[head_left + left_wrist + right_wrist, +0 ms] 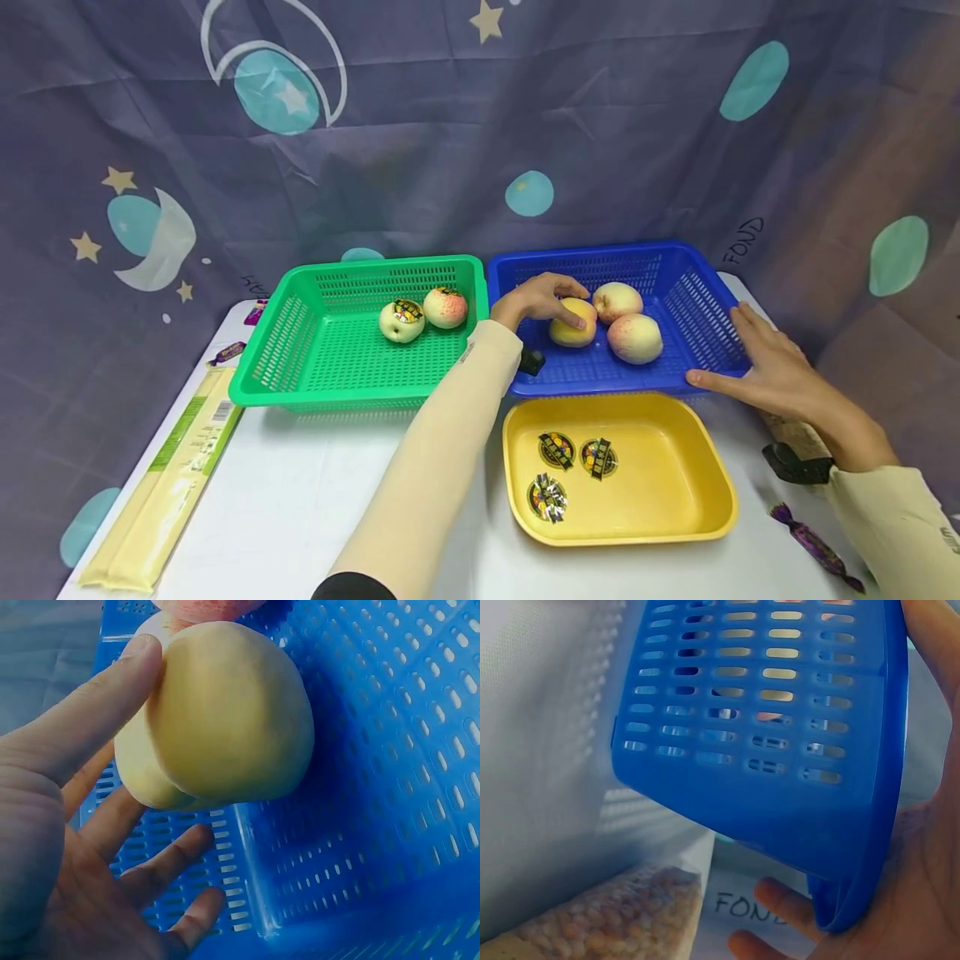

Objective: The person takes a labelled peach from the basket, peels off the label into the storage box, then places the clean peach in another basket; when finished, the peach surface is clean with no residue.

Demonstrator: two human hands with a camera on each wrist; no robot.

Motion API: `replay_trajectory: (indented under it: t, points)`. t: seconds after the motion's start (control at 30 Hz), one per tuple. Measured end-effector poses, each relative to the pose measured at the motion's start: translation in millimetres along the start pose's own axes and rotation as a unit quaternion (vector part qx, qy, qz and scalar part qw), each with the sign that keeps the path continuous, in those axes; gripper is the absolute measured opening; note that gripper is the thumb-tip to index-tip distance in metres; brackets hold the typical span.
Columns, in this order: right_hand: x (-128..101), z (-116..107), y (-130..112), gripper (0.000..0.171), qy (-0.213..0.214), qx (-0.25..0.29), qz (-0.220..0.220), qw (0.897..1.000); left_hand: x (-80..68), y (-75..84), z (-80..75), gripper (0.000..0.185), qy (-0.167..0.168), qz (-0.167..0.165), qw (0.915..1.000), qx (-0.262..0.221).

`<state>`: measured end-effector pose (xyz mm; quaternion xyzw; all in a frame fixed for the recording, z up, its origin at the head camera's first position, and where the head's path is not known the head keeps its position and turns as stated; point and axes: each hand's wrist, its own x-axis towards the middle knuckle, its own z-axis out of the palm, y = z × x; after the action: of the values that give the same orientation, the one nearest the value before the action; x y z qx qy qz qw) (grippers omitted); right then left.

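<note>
so far, two stickered fruits [422,314] are seen in the green basket [315,379], and three peeled stickers [570,471] lie in the yellow tray [705,467]. a yellow peach [576,327] is gripped by the left hand [536,300] inside the blue basket [675,279], thumb and fingers curled around it. the basket's right rim is steadied by the right hand [772,371], fingers straight. two pink peaches [626,321] are left beside it, by this judgement roughly midway.
</note>
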<state>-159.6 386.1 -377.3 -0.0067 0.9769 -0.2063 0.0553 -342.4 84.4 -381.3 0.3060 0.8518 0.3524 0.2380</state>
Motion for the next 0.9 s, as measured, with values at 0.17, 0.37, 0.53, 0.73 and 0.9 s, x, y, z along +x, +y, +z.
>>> replay_trajectory:
  t: [0.17,0.37,0.53,0.73,0.9]
  points:
    - [1.4,0.6,-1.4,0.122,-0.003,0.000,-0.002,1.000,-8.7,4.5,-8.1,0.058,0.002,0.019,0.9997,-0.013]
    - [-0.2,0.6,0.2,0.121,-0.003,0.002,-0.007,1.000,-25.3,15.4,-23.2,0.050,0.019,0.061,0.9978,-0.019]
    - [-2.7,0.0,1.8,0.120,-0.009,0.001,-0.004,1.000,-43.6,22.1,-37.8,0.045,0.043,0.094,0.9946,-0.007]
    - [-2.8,-0.9,3.7,0.119,-0.016,-0.001,-0.001,1.000,-75.1,23.9,-54.8,0.043,0.071,0.110,0.9912,0.017]
    - [-0.8,-1.6,1.8,0.118,-0.019,-0.002,-0.002,1.000,-110.2,18.7,-67.4,0.038,0.098,0.111,0.9890,0.005]
